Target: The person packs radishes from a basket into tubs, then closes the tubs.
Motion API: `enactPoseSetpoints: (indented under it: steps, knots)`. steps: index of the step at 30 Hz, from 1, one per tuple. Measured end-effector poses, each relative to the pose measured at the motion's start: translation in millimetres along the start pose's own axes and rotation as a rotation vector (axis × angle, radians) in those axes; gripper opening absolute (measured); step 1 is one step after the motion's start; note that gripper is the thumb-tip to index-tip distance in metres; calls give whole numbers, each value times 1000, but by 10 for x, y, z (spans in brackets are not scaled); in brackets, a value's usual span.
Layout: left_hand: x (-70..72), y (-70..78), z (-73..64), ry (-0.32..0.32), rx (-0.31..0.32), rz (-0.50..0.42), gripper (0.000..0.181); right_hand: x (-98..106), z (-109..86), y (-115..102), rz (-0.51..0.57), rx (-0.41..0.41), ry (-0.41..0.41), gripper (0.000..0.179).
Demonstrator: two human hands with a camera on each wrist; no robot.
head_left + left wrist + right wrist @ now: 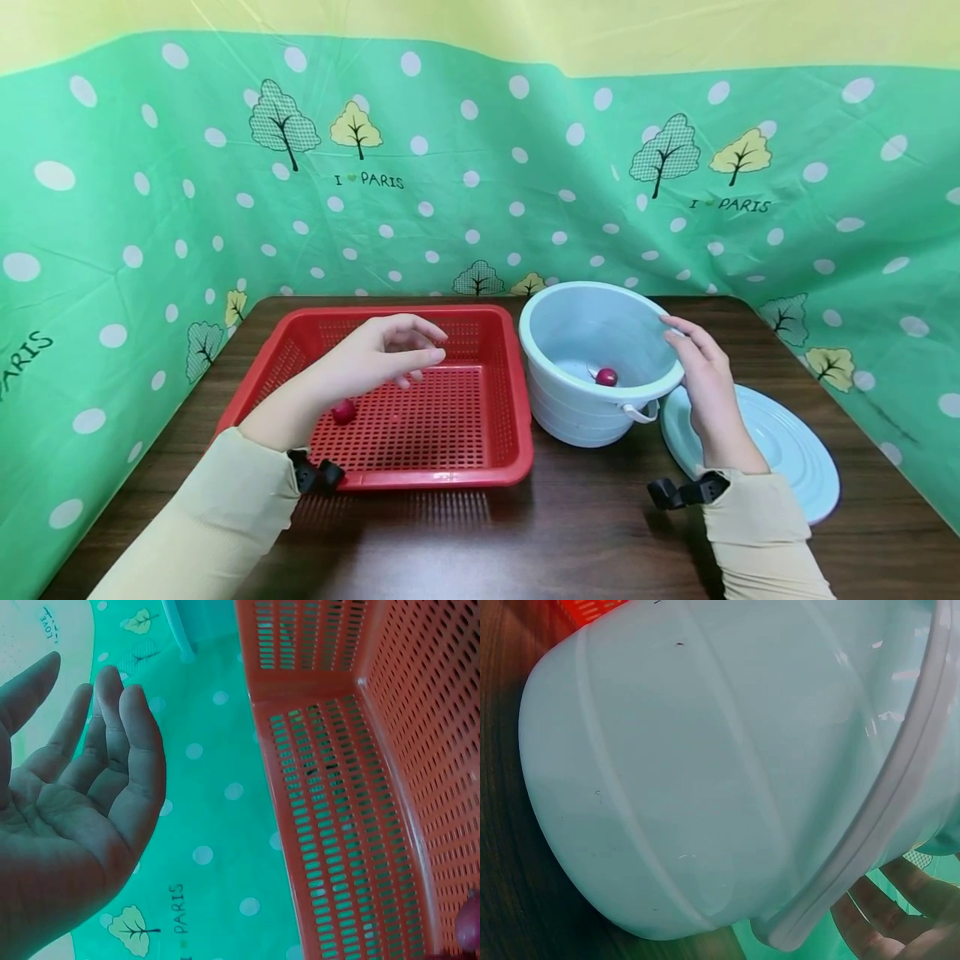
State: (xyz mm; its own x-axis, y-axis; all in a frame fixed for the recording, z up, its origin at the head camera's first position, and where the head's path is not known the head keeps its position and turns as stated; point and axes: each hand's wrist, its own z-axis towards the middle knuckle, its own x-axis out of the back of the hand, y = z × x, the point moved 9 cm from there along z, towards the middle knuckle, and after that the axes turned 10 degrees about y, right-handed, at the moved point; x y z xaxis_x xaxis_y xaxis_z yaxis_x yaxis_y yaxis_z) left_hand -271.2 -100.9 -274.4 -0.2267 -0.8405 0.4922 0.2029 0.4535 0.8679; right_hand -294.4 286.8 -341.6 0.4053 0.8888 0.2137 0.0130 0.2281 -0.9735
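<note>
My left hand (386, 354) hovers over the red basket (517, 400), its fingers loosely bent with nothing between them. The left wrist view shows its palm (75, 810) bare. A red radish (343, 411) lies in the basket near my left wrist; part of it shows as a radish (469, 926) at the edge of the left wrist view. My right hand (705, 375) holds the right rim of the light blue bucket (573, 408). In the right wrist view its fingers (889, 915) sit behind the rim. Inside the bucket lies another radish (606, 377) with a thin root.
A light blue lid (795, 454) lies on the dark wooden table (570, 533), right of the bucket and partly behind my right forearm. The bucket's handle (641, 412) hangs at its front right. A green dotted cloth (480, 208) encloses the table's back and sides.
</note>
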Motion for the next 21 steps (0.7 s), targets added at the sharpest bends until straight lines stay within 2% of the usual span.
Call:
enactPoseSetpoints:
  steps: [21]
  knots:
    - [497,-362,-72,61,81,108,41,-5,3,10,20,3,-8,48]
